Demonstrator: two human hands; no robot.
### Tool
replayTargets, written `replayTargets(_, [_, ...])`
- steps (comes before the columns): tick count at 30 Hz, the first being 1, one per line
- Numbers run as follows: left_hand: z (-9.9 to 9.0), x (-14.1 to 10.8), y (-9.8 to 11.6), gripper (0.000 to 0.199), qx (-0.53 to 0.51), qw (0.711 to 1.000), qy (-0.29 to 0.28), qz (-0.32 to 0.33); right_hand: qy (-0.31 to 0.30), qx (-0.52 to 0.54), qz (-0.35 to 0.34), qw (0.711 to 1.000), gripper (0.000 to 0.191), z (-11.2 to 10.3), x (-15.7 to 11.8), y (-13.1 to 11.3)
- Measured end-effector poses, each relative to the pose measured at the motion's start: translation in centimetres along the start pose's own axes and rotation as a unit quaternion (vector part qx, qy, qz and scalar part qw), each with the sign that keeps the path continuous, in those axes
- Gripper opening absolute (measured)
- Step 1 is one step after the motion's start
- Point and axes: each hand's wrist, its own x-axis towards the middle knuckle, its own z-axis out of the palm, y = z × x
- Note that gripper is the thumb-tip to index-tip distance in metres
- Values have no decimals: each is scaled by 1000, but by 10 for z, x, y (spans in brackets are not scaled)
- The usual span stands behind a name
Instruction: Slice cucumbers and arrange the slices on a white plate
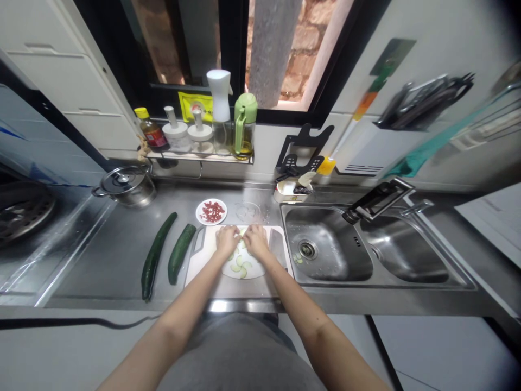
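Observation:
My left hand (228,240) and my right hand (256,240) meet over the far part of a white plate (257,270). Their fingers are bent and closed around pale green cucumber slices (243,232), which show between the fingertips. More cucumber slices (241,267) lie fanned out like petals on the plate's near half. Under the plate is a white cutting board (199,267) with a grey handle. Just beyond the board, a small white dish (211,212) holds chopped red pieces. My fingers partly hide the slices at the far side.
Two whole cucumbers (157,255) lie left of the board. A lidded steel pot (128,186) stands at the back left. On the right is a double sink (329,244) with a black faucet (368,201). Bottles and jars stand on a shelf (203,156) below the window.

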Motion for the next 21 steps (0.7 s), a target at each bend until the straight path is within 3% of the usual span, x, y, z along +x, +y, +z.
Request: replayTargets(21, [4,0,4,18,22,1000,-4,4,12,2,10,1000,18,0,-1,2])
